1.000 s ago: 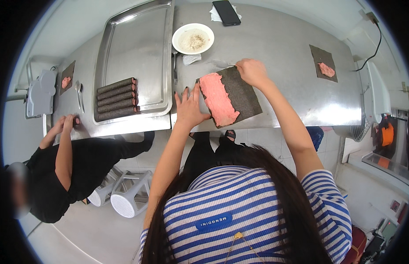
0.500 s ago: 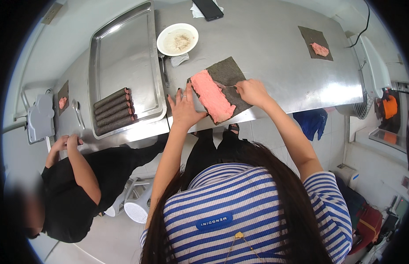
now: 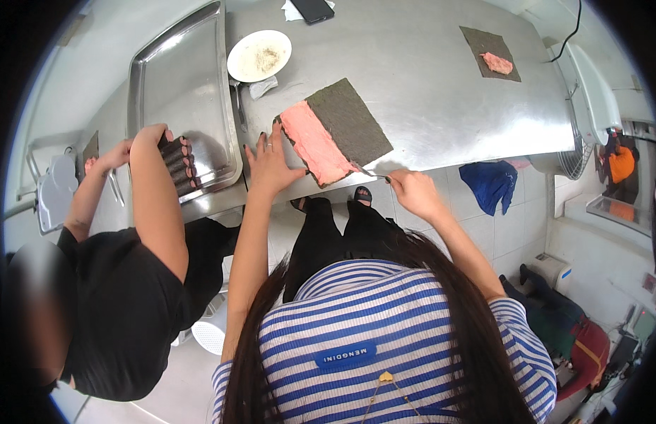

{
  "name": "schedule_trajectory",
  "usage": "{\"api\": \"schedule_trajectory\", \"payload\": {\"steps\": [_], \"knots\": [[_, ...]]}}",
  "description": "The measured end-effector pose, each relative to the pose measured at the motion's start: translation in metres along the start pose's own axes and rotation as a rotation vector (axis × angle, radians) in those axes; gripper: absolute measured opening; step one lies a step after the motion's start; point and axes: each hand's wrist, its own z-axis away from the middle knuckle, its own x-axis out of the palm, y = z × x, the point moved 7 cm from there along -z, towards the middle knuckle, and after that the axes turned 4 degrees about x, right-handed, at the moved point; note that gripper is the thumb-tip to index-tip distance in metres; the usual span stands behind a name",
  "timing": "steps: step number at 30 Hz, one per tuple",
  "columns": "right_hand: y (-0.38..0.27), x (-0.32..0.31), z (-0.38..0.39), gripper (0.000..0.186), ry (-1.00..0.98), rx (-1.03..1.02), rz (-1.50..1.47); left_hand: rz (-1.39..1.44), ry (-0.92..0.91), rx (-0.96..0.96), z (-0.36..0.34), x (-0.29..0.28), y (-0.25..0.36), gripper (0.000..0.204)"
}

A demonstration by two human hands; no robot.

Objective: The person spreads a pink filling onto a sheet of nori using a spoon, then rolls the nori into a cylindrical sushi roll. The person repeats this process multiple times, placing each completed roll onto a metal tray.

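A dark green seaweed sheet (image 3: 355, 121) lies at a slant near the table's front edge. Pink meat paste (image 3: 315, 141) covers its left part in a flat band. My left hand (image 3: 270, 168) has its fingers spread along the left edge of the sheet, fingertips touching that side. In my right hand (image 3: 415, 192) is the handle of a metal spoon (image 3: 371, 172). Its tip meets the paste at the near right corner, and my right fist is just off the table's edge.
A metal tray (image 3: 232, 134) on the left holds several seaweed rolls (image 3: 178, 164), with a co-worker's hand (image 3: 150, 134) over them. Behind stand a white bowl (image 3: 259, 55), another spoon (image 3: 238, 106) and a phone (image 3: 314, 10). Another seaweed sheet (image 3: 483, 44) with paste lies far right.
My right hand has drawn the spoon from the middle of the sheet toward me, to the paste's near corner. The co-worker's hands have moved from the table edge to the tray's rolls.
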Motion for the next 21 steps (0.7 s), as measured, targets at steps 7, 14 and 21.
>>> {"api": "schedule_trajectory", "payload": {"steps": [7, 14, 21], "knots": [[-0.027, 0.036, 0.016, 0.018, 0.246, -0.021, -0.028, 0.034, 0.036, 0.011, -0.001, 0.0, -0.002, 0.124], [-0.073, 0.076, 0.028, 0.022, 0.347, -0.081, 0.342, 0.066, 0.016, 0.025, -0.001, 0.001, 0.002, 0.123], [-0.076, 0.04, 0.018, 0.017, 0.359, 0.129, 0.197, 0.06, -0.008, 0.021, -0.004, 0.004, -0.002, 0.123]]}}
